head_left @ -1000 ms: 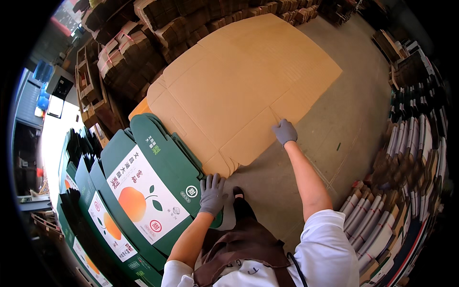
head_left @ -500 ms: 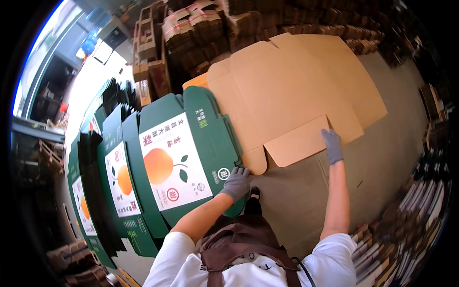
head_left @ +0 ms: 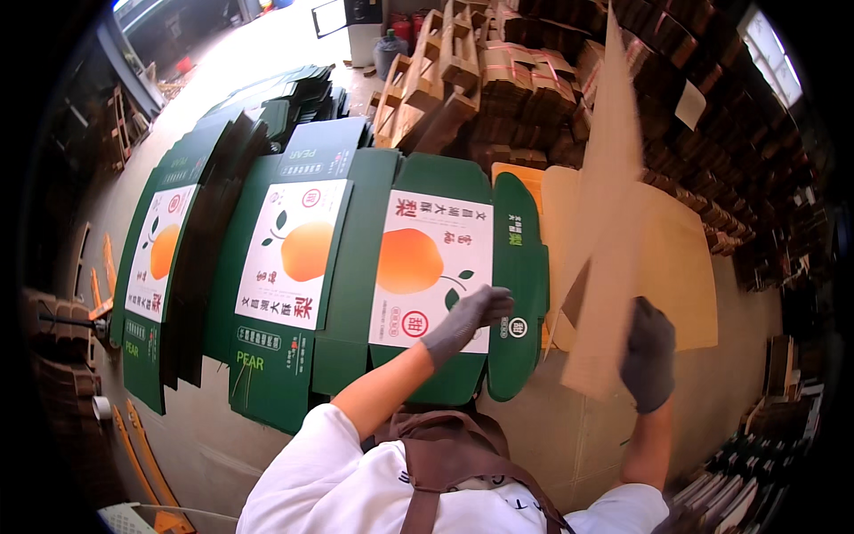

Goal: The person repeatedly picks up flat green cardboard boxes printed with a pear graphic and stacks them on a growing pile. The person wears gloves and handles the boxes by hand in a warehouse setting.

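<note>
A flat brown cardboard carton blank (head_left: 603,222) stands tilted up on edge, seen almost from its side. My right hand (head_left: 649,356), in a grey glove, is closed on its near right part; the sheet hides some of the fingers. Another brown blank (head_left: 680,267) lies flat behind it. My left hand (head_left: 471,316), also gloved, is over the printed face of a green carton blank (head_left: 516,276) with a pear picture. Its fingers point right, slightly bent, with nothing seen in them. Whether it touches the green board I cannot tell.
More green printed blanks (head_left: 285,249) lie in overlapping stacks to the left. Wooden pallets (head_left: 422,80) and strapped cardboard bundles (head_left: 520,80) stand at the back. An orange pallet jack fork (head_left: 147,454) shows at lower left. Stacked boards (head_left: 729,489) lie at lower right.
My right hand has raised the brown blank from lying flat to nearly upright. My left hand has come off the green blank's near corner and is over its printed face. The view has turned.
</note>
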Demonstrator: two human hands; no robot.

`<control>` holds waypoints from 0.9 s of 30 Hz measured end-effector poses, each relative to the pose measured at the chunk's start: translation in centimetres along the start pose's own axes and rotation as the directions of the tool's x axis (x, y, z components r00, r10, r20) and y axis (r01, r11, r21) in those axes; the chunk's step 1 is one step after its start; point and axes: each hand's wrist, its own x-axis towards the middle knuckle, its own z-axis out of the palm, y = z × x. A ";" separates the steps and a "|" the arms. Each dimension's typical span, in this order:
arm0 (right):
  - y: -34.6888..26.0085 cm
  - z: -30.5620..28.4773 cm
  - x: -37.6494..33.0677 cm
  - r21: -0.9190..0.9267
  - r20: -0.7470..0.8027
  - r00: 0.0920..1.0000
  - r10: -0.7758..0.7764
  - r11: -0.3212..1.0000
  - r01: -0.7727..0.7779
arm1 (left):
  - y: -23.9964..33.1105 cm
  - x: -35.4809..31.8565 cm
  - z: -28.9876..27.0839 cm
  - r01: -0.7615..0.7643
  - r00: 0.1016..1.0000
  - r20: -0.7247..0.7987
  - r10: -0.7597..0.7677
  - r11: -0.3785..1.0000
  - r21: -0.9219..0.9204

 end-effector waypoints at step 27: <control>-2.9 50.9 35.6 0.388 0.558 0.785 0.269 0.752 -0.533 | -3.2 -20.3 -11.7 0.154 0.531 -0.843 0.089 0.968 0.200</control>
